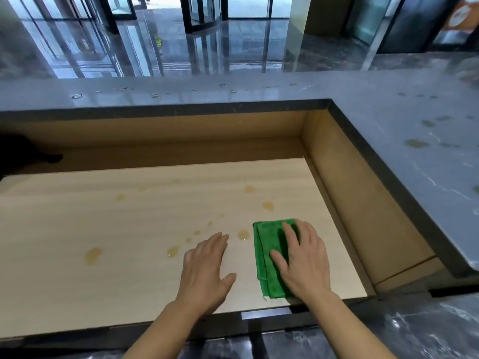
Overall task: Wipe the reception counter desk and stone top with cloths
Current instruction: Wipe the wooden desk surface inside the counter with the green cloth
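**Right hand flat on the cloth, left hand on the bare wood**

The green cloth (pixel 267 239) lies folded on the wooden counter (pixel 103 229), near its right front corner. The right hand (pixel 303 263) presses on it from above, fingers straight and a little spread, not curled around it. The left hand (pixel 204 273) rests just beside the cloth on the wood, fingers straight and close together, holding nothing. Yellowish wet spots (pixel 93 254) lie on the counter left of and behind the hands. The grey stone top (pixel 414 177) around it also carries spots.
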`<move>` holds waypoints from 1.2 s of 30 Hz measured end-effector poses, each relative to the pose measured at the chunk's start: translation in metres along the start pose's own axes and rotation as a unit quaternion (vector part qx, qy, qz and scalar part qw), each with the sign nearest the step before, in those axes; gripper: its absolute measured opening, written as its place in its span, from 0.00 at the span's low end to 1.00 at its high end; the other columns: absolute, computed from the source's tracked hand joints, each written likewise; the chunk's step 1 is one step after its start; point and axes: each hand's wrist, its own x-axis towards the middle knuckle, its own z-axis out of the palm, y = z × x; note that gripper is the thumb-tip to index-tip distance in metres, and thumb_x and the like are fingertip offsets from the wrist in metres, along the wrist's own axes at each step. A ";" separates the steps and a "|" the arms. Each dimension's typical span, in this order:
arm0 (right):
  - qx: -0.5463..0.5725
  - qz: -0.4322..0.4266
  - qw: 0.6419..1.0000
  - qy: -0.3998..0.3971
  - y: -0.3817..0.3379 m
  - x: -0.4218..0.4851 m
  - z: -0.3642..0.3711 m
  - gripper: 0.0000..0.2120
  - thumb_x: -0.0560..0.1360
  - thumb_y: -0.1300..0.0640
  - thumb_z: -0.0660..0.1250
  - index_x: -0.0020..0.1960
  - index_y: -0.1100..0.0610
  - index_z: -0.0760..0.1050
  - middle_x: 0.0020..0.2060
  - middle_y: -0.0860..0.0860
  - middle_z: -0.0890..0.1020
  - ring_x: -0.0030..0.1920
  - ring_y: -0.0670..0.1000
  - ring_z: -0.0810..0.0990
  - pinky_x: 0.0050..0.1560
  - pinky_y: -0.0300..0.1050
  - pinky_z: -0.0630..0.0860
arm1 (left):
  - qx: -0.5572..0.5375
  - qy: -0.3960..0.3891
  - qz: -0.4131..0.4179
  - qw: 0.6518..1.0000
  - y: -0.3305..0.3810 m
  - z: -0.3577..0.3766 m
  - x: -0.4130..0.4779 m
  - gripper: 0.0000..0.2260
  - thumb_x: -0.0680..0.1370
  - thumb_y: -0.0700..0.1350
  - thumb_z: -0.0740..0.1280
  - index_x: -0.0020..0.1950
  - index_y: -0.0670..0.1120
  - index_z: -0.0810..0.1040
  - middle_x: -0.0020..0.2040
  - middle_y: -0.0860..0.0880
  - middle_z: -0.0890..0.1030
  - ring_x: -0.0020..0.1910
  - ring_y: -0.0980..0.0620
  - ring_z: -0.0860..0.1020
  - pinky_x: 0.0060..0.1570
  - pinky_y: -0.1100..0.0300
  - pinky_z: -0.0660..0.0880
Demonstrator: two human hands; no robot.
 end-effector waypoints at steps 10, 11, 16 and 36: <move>-0.002 -0.046 0.995 -0.090 -0.052 0.020 0.035 0.42 0.68 0.34 0.16 0.76 0.50 0.37 0.76 0.54 0.38 0.78 0.58 0.42 0.71 0.53 0.34 | 0.120 -0.117 0.006 0.986 -0.052 -0.032 -0.023 0.36 0.76 0.61 0.63 0.79 0.53 0.51 0.80 0.55 0.51 0.77 0.58 0.50 0.68 0.58 0.46; 0.008 -0.057 0.994 -0.090 -0.064 0.022 0.036 0.41 0.67 0.34 0.16 0.75 0.50 0.34 0.75 0.53 0.35 0.78 0.57 0.39 0.71 0.53 0.32 | 0.144 -0.127 0.010 0.981 -0.050 -0.033 -0.021 0.35 0.77 0.61 0.62 0.79 0.52 0.51 0.80 0.54 0.49 0.78 0.56 0.49 0.70 0.56 0.46; -0.010 -0.202 0.971 -0.125 -0.117 0.029 0.038 0.35 0.72 0.42 0.25 0.79 0.49 0.37 0.77 0.53 0.36 0.77 0.57 0.37 0.74 0.55 0.36 | 0.214 -0.163 0.003 0.963 -0.042 -0.033 -0.015 0.35 0.79 0.59 0.60 0.79 0.50 0.48 0.80 0.51 0.47 0.78 0.56 0.48 0.73 0.52 0.47; 0.041 -0.110 0.984 -0.132 -0.123 0.006 0.035 0.26 0.84 0.48 0.45 0.80 0.48 0.42 0.78 0.53 0.40 0.78 0.57 0.40 0.75 0.56 0.42 | 0.238 -0.210 -0.073 0.945 -0.017 -0.016 0.001 0.39 0.73 0.52 0.65 0.79 0.48 0.49 0.78 0.45 0.54 0.77 0.47 0.53 0.73 0.52 0.56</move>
